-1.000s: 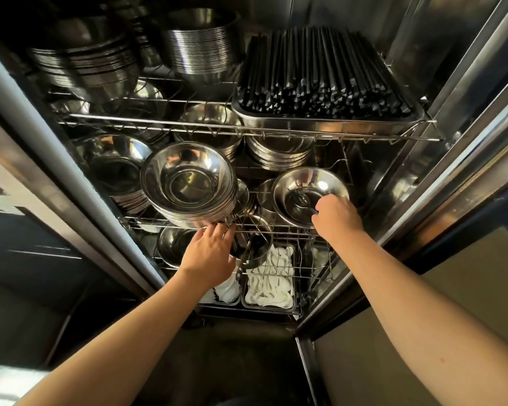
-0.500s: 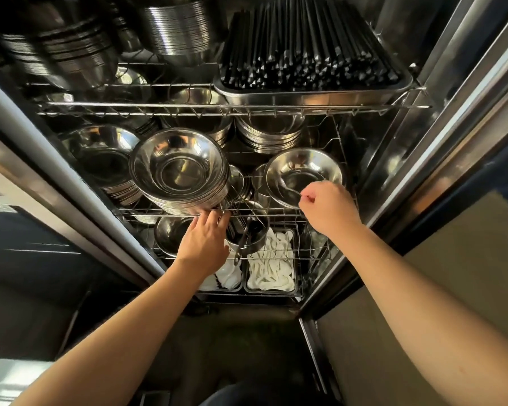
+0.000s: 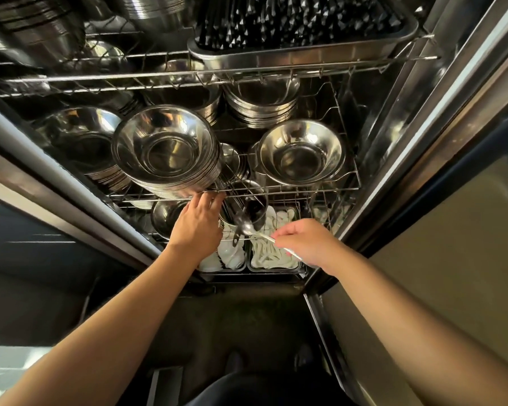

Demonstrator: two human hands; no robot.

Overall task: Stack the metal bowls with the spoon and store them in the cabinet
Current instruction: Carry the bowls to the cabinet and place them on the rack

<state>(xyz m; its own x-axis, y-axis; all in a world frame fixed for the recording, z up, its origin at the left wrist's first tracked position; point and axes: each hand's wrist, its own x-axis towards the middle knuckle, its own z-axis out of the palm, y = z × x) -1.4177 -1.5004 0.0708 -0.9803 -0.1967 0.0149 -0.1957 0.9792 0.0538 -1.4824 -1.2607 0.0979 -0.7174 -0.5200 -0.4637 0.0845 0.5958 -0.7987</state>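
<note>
A tall stack of metal bowls [image 3: 166, 150] sits tilted on the middle wire shelf [image 3: 291, 190] of the open cabinet. My left hand [image 3: 198, 227] touches the stack's lower front edge with spread fingers. To the right on the same shelf rests a single metal bowl [image 3: 301, 152], with nothing in it. My right hand [image 3: 305, 241] is below that shelf and pinches the handle of a metal spoon [image 3: 248, 228], whose bowl points left toward a metal cup.
The upper shelf holds a tray of black chopsticks [image 3: 299, 22] and more bowl stacks [image 3: 33, 33]. Further bowl stacks [image 3: 261, 104] stand behind. The lowest shelf has white items in trays [image 3: 272, 253], a utensil cup [image 3: 247, 212] and a bowl [image 3: 166, 215]. The cabinet door frame [image 3: 423, 148] rises on the right.
My right hand has left the right-hand bowl with the spoon and come down and toward me, below the middle shelf. My left hand stays at the stack. The view has tilted downward.
</note>
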